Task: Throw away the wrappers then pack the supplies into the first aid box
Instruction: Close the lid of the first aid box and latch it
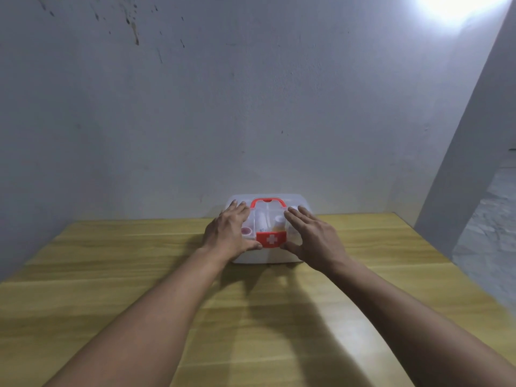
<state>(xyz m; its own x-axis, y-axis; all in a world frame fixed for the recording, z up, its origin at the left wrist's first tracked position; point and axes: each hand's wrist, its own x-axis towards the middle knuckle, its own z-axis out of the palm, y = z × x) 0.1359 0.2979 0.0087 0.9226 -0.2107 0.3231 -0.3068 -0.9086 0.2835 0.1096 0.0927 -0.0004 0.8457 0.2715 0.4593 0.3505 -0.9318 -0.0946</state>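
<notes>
A translucent white first aid box (266,256) with a red handle (268,202) and a red latch bearing a white cross (270,239) stands at the far middle of the wooden table (111,289). Its lid is down, and supplies show faintly through it. My left hand (229,233) lies flat on the lid's left part, thumb by the latch. My right hand (312,237) lies flat on the lid's right part, thumb at the latch's other side. Both hands have their fingers spread and press on the box. No wrappers are in view.
A grey wall (251,107) rises just behind the box. The table's right edge runs diagonally at the right, with a rough grey floor (491,224) beyond it. A bright light glares at the top right.
</notes>
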